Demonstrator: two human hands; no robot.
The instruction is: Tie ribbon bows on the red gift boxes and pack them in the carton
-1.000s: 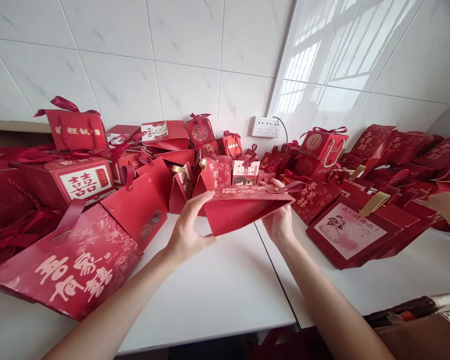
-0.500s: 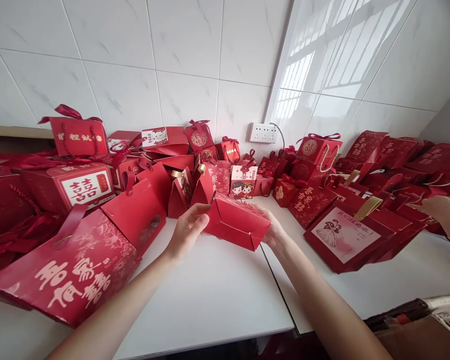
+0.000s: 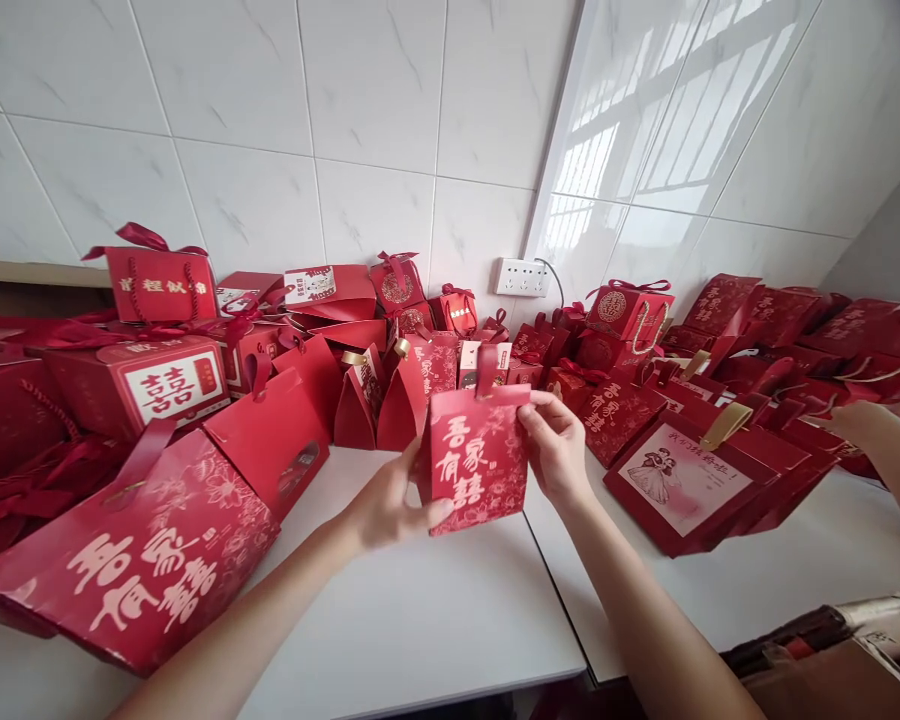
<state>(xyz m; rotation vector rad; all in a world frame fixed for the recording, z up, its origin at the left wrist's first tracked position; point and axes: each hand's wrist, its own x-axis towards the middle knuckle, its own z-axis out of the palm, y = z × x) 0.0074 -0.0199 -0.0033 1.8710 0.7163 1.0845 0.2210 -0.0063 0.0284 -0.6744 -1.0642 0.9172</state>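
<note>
Between my hands a small red gift box (image 3: 487, 460) stands upright, its ribbon loop at the top and its printed front facing me. My left hand (image 3: 397, 510) grips its lower left side, thumb across the front corner. At the upper right edge, my right hand (image 3: 559, 445) pinches the box with thumb and fingers. Just behind it are two red tent-shaped boxes (image 3: 399, 400) with gold loops. A larger red box (image 3: 157, 550) with the same style of print lies to the left of my left forearm.
Red boxes crowd the white table (image 3: 420, 630) along the tiled wall. At right stands a box with a couple's picture (image 3: 679, 475). Another person's hand (image 3: 870, 430) is among the boxes at far right. A socket (image 3: 521, 278) is on the wall; cardboard (image 3: 832, 680) sits lower right.
The box has been turned from showing its plain bottom to upright with its printed front toward me. My right hand has shifted to its upper edge, my left to its lower side.
</note>
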